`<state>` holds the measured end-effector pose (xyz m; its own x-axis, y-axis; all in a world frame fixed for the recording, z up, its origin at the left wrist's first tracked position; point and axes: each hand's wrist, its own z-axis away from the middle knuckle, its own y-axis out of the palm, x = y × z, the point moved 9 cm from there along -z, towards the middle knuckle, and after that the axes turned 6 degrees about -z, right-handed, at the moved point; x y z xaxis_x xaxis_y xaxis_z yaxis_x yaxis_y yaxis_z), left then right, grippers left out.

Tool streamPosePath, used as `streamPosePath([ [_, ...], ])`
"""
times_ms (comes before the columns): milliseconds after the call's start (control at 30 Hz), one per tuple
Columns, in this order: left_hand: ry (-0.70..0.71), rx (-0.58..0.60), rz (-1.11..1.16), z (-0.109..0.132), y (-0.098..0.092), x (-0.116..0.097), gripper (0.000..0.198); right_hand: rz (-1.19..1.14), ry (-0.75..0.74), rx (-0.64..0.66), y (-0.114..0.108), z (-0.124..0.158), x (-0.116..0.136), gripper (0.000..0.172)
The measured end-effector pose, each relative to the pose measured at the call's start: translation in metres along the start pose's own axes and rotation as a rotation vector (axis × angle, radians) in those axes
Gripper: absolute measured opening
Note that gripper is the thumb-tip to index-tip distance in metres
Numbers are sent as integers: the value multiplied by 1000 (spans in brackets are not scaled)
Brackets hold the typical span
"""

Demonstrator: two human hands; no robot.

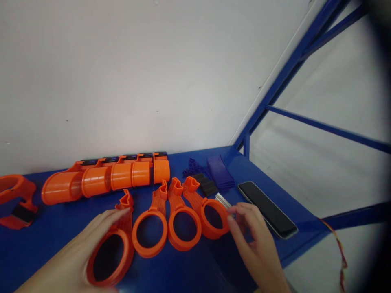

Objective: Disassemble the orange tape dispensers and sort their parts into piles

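Observation:
My left hand (82, 248) curves around the leftmost orange ring-shaped holder (129, 248). Its fingers lie over the neck and the thumb is low by the ring. Beside that one, more orange holders of the same kind stand in a row: one (150, 253), another (185, 245) and a tilted one (210, 234). At the right rim of the tilted one, the thumb and index finger of my right hand (256, 240) come together in a pinch. What they hold, if anything, is hidden. Behind these fingertips lies a short silvery metal strip (222, 200).
Along the wall stand several orange cup-like holders (122, 176) with black pads. Another orange holder (27, 191) lies far left. Dark foam strips (206, 184), blue folded strips (220, 171) and a phone (265, 207) rest toward the right. A blue frame (275, 89) rises beyond the blue table (171, 276).

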<state>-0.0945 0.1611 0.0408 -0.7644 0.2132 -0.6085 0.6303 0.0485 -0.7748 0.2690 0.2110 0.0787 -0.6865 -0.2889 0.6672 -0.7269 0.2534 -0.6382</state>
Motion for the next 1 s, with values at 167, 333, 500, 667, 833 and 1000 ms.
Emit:
streamPosePath([
  [167, 84, 172, -107, -7, 20, -9, 88, 79, -257, 241, 22, -4, 41, 20],
  [333, 105, 257, -6, -17, 17, -34, 85, 101, -339, 301, 37, -4, 53, 23],
  [500, 53, -1, -30, -35, -28, -45, 35, 71, -332, 308, 36, -14, 64, 23],
  [667, 79, -336, -335, -44, -66, -29, 24, -15, -365, 405, 48, -53, 81, 19],
  [833, -6, -541, -572, -36, -88, 5, 29, -20, -388, 492, 62, -80, 83, 17],
  [1000, -118, -545, -775, -34, -96, 24, 39, -6, -421, 555, 68, -72, 76, 20],
])
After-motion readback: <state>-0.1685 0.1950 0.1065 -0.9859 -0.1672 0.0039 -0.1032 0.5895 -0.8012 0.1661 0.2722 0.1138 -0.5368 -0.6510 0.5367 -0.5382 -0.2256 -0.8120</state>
